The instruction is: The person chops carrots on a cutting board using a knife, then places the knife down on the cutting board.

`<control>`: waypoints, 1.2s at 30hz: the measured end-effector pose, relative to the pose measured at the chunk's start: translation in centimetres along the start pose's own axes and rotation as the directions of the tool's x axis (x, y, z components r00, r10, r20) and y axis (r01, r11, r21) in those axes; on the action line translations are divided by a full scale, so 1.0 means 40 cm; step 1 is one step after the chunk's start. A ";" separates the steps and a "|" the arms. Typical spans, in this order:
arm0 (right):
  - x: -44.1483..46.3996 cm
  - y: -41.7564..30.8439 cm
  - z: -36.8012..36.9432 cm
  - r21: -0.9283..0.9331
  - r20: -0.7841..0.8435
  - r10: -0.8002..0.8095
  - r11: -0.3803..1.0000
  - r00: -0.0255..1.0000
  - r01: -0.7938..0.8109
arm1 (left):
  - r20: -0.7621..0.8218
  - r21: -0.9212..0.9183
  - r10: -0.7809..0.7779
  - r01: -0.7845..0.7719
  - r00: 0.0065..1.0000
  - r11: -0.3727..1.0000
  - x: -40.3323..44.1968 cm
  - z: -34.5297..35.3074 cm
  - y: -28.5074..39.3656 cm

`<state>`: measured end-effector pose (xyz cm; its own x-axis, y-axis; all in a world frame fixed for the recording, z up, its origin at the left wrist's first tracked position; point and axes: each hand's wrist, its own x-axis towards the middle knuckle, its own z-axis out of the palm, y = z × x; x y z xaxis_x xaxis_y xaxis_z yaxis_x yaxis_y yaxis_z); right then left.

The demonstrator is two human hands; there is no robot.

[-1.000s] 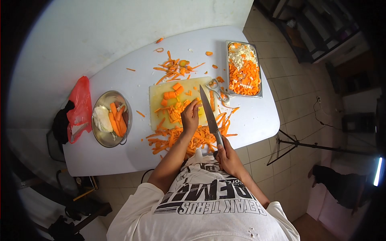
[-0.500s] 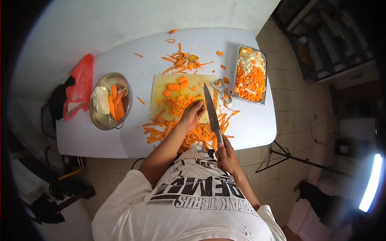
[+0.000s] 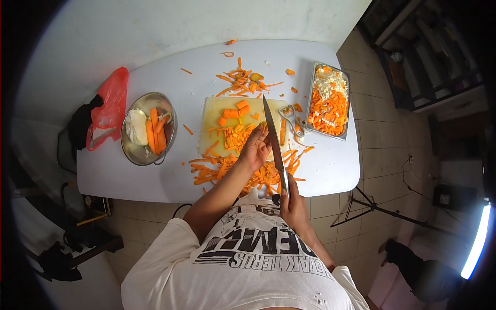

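My right hand (image 3: 294,209) is wrapped around the handle of a large kitchen knife (image 3: 274,135), its blade pointing away from me over the cutting board (image 3: 209,111). Turned partly palm up, my left hand (image 3: 256,150) is right beside the blade. A small orange carrot piece (image 3: 264,124) shows at its fingertips, partly hidden by fingers and knife. Chopped carrot (image 3: 237,136) lies on the board next to that hand, with several thick carrot chunks (image 3: 231,113) behind it. Carrot peelings (image 3: 217,169) are heaped along the board's near edge, partly under my left forearm.
A peeler (image 3: 292,121) rests at the board's right edge. Farther right stands a metal tray (image 3: 308,124) of cut carrot and white pieces. At left are a steel bowl (image 3: 129,155) with whole carrots and a pale vegetable, and a red plastic bag (image 3: 114,98). More peelings (image 3: 243,80) lie behind the board.
My left hand has turned more palm up and its fingers have shifted up along the blade. The knife stays in my right hand, nearly still. The whole view has shifted slightly.
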<state>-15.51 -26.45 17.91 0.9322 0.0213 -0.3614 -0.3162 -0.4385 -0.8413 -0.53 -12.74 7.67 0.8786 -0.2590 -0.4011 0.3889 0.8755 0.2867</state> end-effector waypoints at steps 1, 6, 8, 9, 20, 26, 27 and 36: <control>0.003 0.002 0.002 -0.003 -0.016 -0.035 0.999 0.999 0.035 | -0.002 0.015 0.000 0.000 1.000 1.000 -0.002 0.011 0.001; 0.006 -0.011 0.004 -0.008 -0.042 -0.104 0.995 0.994 0.104 | 0.044 0.031 0.033 -0.035 0.998 0.999 0.024 -0.023 0.008; 0.004 -0.004 0.007 -0.011 -0.040 -0.115 0.993 0.993 0.114 | 0.036 0.052 0.065 -0.067 0.997 0.996 0.022 -0.010 0.016; 0.003 0.000 0.008 -0.013 -0.037 -0.120 0.993 0.992 0.120 | 0.040 0.054 0.087 -0.089 0.995 0.995 0.019 -0.003 0.022; -0.058 -0.108 -0.108 -0.121 0.099 0.064 0.991 0.993 -0.051 | 0.152 0.025 0.093 -0.098 0.984 0.995 0.022 -0.038 0.056; -0.091 -0.129 -0.145 -0.235 0.105 0.042 0.972 0.994 -0.016 | 0.154 0.112 -0.017 0.000 0.988 0.994 0.021 -0.056 0.107; -0.093 -0.126 -0.147 -0.230 0.109 0.037 0.973 0.993 -0.011 | 0.135 0.131 -0.022 0.004 0.991 0.991 0.018 -0.054 0.109; -0.067 -0.157 -0.145 -0.221 0.182 0.133 0.971 0.974 -0.091 | 0.042 0.179 -0.064 0.055 0.997 0.982 0.003 -0.059 0.132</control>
<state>-15.00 -28.95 26.49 0.8342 0.1260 -0.5368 -0.3530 -0.6259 -0.6954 0.99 -7.21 7.07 0.8628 -0.3309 -0.3821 0.4801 0.7729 0.4149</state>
